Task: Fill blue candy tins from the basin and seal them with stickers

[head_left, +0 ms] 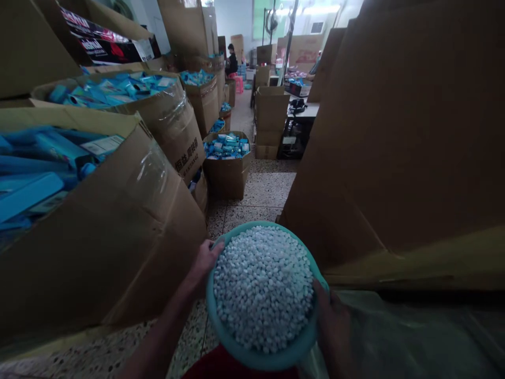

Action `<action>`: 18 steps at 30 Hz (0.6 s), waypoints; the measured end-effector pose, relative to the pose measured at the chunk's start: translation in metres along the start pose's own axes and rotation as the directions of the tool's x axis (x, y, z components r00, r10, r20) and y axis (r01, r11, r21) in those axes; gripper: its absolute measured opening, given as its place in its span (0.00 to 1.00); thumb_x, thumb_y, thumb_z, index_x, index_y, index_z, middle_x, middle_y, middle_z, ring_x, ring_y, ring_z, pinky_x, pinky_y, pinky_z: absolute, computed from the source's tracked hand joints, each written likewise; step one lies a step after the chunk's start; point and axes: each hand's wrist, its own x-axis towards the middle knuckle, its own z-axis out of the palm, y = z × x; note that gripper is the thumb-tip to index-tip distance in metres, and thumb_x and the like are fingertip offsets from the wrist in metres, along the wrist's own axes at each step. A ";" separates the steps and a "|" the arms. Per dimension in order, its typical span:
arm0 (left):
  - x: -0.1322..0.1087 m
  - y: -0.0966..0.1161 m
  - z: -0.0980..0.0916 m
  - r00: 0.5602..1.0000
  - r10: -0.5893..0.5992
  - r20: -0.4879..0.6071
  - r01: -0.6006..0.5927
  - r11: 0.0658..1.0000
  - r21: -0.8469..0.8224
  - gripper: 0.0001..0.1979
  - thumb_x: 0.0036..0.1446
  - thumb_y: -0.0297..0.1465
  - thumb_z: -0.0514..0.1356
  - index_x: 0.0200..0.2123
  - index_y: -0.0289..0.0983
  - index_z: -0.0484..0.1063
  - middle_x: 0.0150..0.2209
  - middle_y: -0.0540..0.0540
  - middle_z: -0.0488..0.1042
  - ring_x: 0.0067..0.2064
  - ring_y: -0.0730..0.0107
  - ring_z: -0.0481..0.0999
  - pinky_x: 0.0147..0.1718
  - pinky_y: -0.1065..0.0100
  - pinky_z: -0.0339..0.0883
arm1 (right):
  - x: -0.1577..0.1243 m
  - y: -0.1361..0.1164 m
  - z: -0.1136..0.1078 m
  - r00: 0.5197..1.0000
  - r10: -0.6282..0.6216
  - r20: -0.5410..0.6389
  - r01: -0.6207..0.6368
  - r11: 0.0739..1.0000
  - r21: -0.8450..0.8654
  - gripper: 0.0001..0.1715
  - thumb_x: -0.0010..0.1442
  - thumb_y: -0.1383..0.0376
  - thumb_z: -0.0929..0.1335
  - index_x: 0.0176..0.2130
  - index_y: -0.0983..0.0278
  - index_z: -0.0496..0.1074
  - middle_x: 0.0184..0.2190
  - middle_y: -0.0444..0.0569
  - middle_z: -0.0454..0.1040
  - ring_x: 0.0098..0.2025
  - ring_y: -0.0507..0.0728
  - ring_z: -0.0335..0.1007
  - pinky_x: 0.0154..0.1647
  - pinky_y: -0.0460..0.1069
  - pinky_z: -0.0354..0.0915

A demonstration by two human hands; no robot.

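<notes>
A round teal plastic basin [211,302] is held in front of my body, above the speckled floor. Many small white pellet-like pieces [264,287] fill it nearly to the rim. My left hand [207,258] grips the rim at the upper left, thumb over the edge. On the right side, my right hand [333,316] is closed round the rim, dark and partly blurred. The fingers of both hands under the basin are hidden.
Large cardboard boxes of blue packages [158,173] line the left. A smaller box [226,176] stands ahead beside the aisle floor [266,189]. Tall cardboard [394,142] walls the right, with clear plastic sheeting [414,331] below. Far back, a person [232,60] sits on a pink stool [239,84].
</notes>
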 end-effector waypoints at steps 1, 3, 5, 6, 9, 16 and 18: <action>0.009 0.005 0.003 1.000 0.000 -0.013 0.000 1.000 0.005 0.23 0.44 0.48 0.59 0.32 0.33 0.70 0.30 0.44 0.74 0.32 0.62 0.72 0.29 0.67 0.62 | 0.005 -0.007 0.001 1.000 0.001 -0.005 -0.001 1.000 0.000 0.37 0.47 0.38 0.59 0.34 0.65 0.74 0.35 0.58 0.77 0.41 0.67 0.70 0.40 0.54 0.62; 0.028 0.016 0.009 0.999 0.001 -0.048 0.001 0.999 0.033 0.19 0.44 0.46 0.59 0.28 0.34 0.70 0.27 0.45 0.73 0.31 0.63 0.72 0.28 0.68 0.61 | 0.019 -0.022 0.003 1.000 -0.002 0.000 0.002 1.000 -0.006 0.38 0.46 0.38 0.60 0.35 0.67 0.74 0.37 0.60 0.77 0.44 0.68 0.69 0.42 0.55 0.62; 0.046 0.029 0.015 0.997 0.001 -0.081 0.005 0.997 0.081 0.16 0.46 0.44 0.59 0.25 0.35 0.69 0.26 0.45 0.73 0.31 0.64 0.71 0.27 0.69 0.60 | 0.038 -0.037 0.005 1.000 -0.020 0.015 0.020 0.999 -0.025 0.38 0.45 0.38 0.60 0.35 0.68 0.74 0.37 0.61 0.76 0.45 0.69 0.68 0.43 0.56 0.62; 0.054 0.036 0.017 0.996 -0.002 -0.088 0.011 0.994 0.110 0.16 0.47 0.43 0.58 0.25 0.35 0.69 0.26 0.45 0.73 0.31 0.64 0.71 0.27 0.69 0.59 | 0.048 -0.044 0.007 0.999 -0.039 0.024 0.040 0.999 -0.035 0.39 0.45 0.38 0.60 0.35 0.68 0.74 0.38 0.61 0.76 0.45 0.69 0.68 0.43 0.56 0.61; 0.082 0.058 0.022 0.992 -0.004 -0.122 0.028 0.981 0.191 0.15 0.50 0.43 0.56 0.27 0.36 0.70 0.29 0.44 0.74 0.31 0.64 0.71 0.27 0.69 0.57 | 0.081 -0.065 0.017 0.997 -0.062 0.046 0.067 0.992 -0.109 0.40 0.46 0.38 0.58 0.36 0.68 0.73 0.39 0.63 0.75 0.44 0.70 0.68 0.42 0.56 0.61; 0.173 0.110 0.031 0.981 -0.003 -0.194 0.047 0.974 0.221 0.18 0.51 0.46 0.53 0.24 0.37 0.69 0.26 0.45 0.73 0.29 0.65 0.70 0.26 0.69 0.54 | 0.143 -0.130 0.055 0.997 -0.047 0.057 0.054 0.990 -0.128 0.42 0.49 0.37 0.55 0.38 0.67 0.73 0.39 0.63 0.76 0.40 0.65 0.71 0.36 0.52 0.63; 0.207 0.123 0.035 0.981 0.020 -0.192 0.021 0.978 0.207 0.18 0.51 0.45 0.53 0.23 0.37 0.69 0.26 0.45 0.72 0.28 0.65 0.70 0.26 0.68 0.54 | 0.163 -0.149 0.067 0.999 -0.035 0.038 0.040 0.990 -0.135 0.43 0.50 0.36 0.54 0.35 0.67 0.74 0.35 0.62 0.76 0.38 0.65 0.72 0.35 0.52 0.62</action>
